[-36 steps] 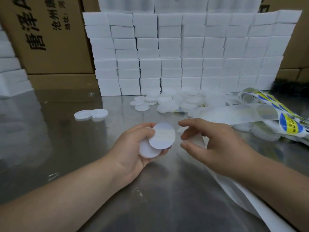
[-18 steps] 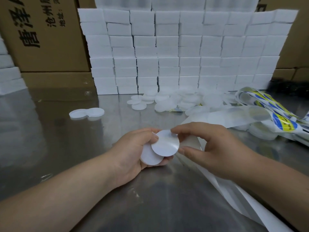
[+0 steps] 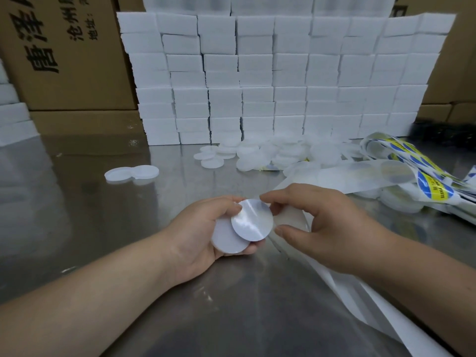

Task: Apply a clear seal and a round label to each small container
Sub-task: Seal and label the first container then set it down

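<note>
My left hand (image 3: 199, 235) grips a small round white container (image 3: 226, 240) low over the steel table. A shiny round clear seal (image 3: 252, 219) stands tilted in front of the container, pinned at its upper left edge by my left thumb. My right hand (image 3: 324, 228) is curled beside it, its index fingertip touching the seal's top right edge and its thumb just below the seal's right side. A white backing strip (image 3: 347, 287) runs from under my right hand toward the near right edge. Blue and yellow round labels (image 3: 432, 186) lie on a strip at the right.
A heap of white containers and lids (image 3: 270, 153) lies mid-table before a wall of stacked white boxes (image 3: 283, 81). Two round lids (image 3: 131, 172) sit apart at the left. Brown cartons (image 3: 64, 52) stand behind. The steel table (image 3: 90, 215) is bare at left.
My right hand has moved left to the seal and now touches its edge. The seal has tilted and come closer over the container in my left hand.
</note>
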`<state>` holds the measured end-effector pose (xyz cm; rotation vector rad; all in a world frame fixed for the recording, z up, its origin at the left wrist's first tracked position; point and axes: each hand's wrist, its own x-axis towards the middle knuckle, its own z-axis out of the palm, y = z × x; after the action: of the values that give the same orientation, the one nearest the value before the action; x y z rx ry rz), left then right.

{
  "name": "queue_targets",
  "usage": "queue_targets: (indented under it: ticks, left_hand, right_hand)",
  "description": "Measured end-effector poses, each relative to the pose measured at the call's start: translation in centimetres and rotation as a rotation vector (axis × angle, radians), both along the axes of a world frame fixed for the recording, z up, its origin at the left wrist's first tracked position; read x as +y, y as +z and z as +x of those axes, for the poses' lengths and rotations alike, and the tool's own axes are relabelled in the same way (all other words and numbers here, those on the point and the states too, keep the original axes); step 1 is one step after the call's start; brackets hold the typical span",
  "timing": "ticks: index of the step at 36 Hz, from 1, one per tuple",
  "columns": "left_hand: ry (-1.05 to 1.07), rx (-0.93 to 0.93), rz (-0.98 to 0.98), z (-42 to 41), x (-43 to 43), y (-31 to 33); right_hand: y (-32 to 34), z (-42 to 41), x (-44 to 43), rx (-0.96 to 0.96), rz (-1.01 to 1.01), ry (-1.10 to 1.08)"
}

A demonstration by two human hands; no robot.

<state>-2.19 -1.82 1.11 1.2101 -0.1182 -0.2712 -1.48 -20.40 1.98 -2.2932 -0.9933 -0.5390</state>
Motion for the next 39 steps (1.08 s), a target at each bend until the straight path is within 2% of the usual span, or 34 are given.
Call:
queue_targets:
  ticks: [13, 22, 28, 32, 35, 39]
  left_hand:
    - [-0.025, -0.083, 0.083, -0.52, -0.46, 0.33]
    - [-0.01, 0.018, 0.011, -0.45, -0.07, 0.41]
    - [-0.077, -0.009, 0.079, -0.54, -0.1, 0.38]
    - [-0.077, -0.036, 0.092, -0.54, -0.16, 0.33]
    - [-0.046, -0.047, 0.057, -0.52, -0.29, 0.32]
    - [0.093, -0.067, -0.005, -0.01, -0.37, 0.06]
  right_hand:
    - [0.38, 0.02, 0.1, 0.007, 0.099, -0.069]
    - [0.36, -0.5, 0.14, 0.097, 0.064, 0.013]
    - [0.27, -0.26, 0.27, -0.021, 0.023, 0.009]
    - [0.43, -0.25, 0.45, -0.061, 0.069, -0.021]
    - [0.46, -0.21, 0.34, 0.039, 0.163, -0.06]
    - [0.55, -0.17, 0.18, 0.466, 0.458, -0.029]
